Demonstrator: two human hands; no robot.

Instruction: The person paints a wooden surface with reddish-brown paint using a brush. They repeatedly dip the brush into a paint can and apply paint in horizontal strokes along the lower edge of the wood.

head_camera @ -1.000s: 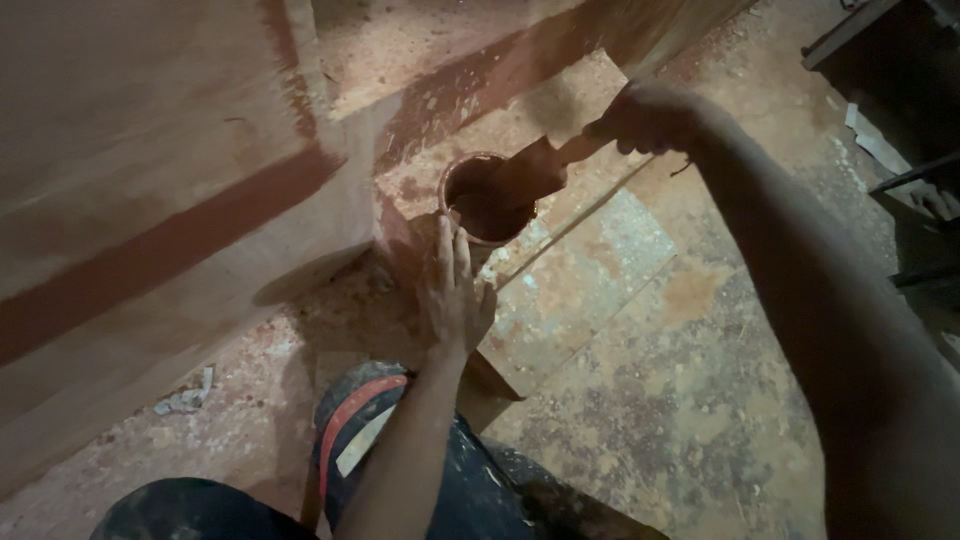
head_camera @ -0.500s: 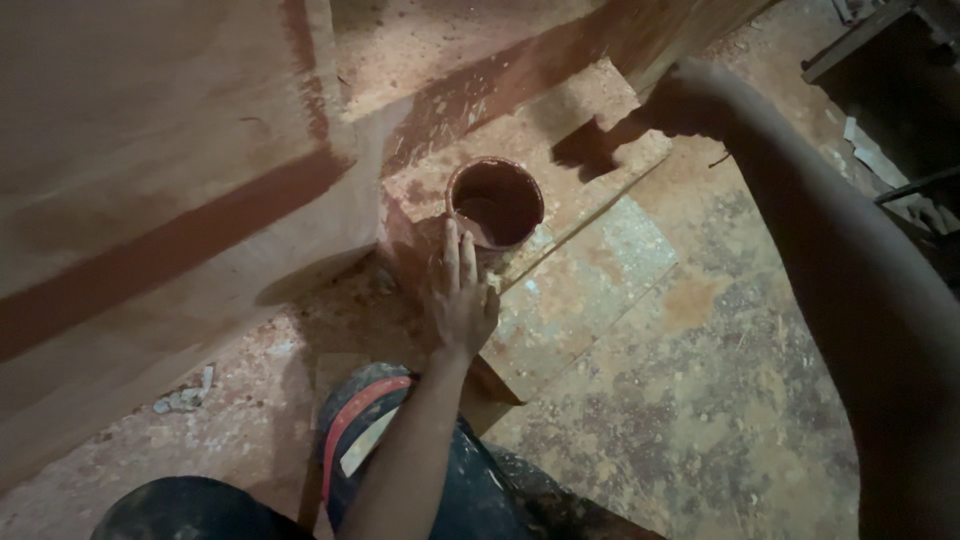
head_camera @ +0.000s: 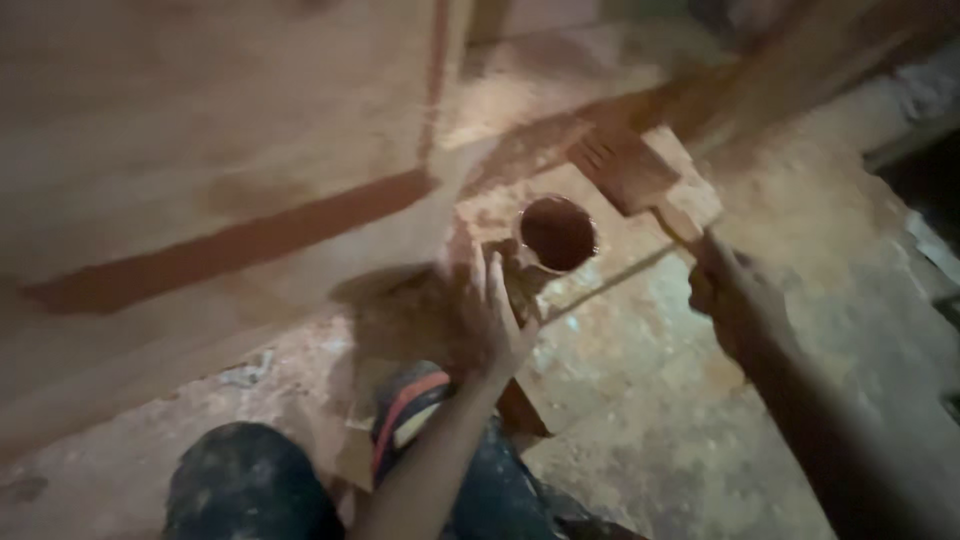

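Now right hand (head_camera: 735, 290) grips brush (head_camera: 625, 170) (blurred)

You have two hands in view: one left hand (head_camera: 492, 318) and one right hand (head_camera: 738, 298). Count one flat brush (head_camera: 632, 172), one round cup (head_camera: 556, 234) of dark reddish-brown liquid and one small block (head_camera: 600, 255) under the cup. You also see one large wooden panel (head_camera: 200, 150) bearing one dark red band (head_camera: 230, 245), and one shoe (head_camera: 412, 408).

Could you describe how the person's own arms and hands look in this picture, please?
Both forearms are bare, with no sleeves in sight. The left hand and the right hand wear no gloves, and no watch, ring or band is visible. The picture is dim and blurred, so finer marks cannot be told.
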